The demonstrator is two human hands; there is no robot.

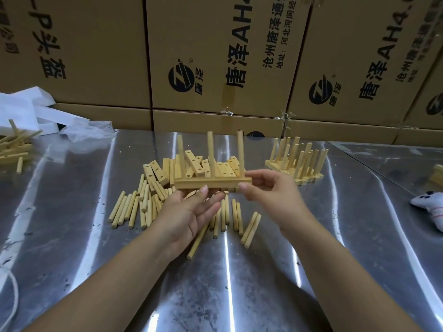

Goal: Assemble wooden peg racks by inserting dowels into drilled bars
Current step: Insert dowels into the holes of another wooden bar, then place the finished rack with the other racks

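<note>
Head view: right hand [268, 190] pinches the right end of a drilled bar [213, 182] carrying three upright dowels [211, 152], raised above the counter [72, 236]; left hand [189, 212], fingers relaxed, supports it underneath; loose dowels [127, 209] lie below.

Your peg rack [212, 183] is a short, pale wood bar held level in the air, with three dowels [211, 152] standing up from it. Behind it is a messy heap of drilled bars [165, 172]. Under it lie loose dowels [134, 209]. To the right stand finished racks [297, 164], maybe five.
</note>
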